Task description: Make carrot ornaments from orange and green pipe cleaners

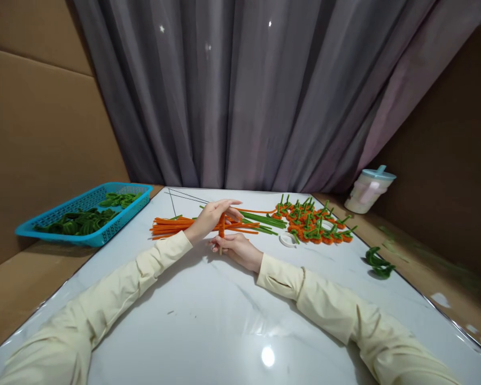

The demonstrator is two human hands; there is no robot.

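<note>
Orange fuzzy stem on a thin stick stands upright between the two hands, over the table. The right hand pinches its near, lower end (a bit of bare stick pokes out below the fingers). The left hand arches above, palm down, its fingers stretched rightward over the top, loosely closed around nothing I can tell.

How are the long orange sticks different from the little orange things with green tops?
The orange sticks are long and thin; the little things are short and chunky. The sticks are plain orange, but the little things have green stems poking up. The sticks lie in a loose bundle, while the little things crowd together. Both are orange and on the white table.
</note>
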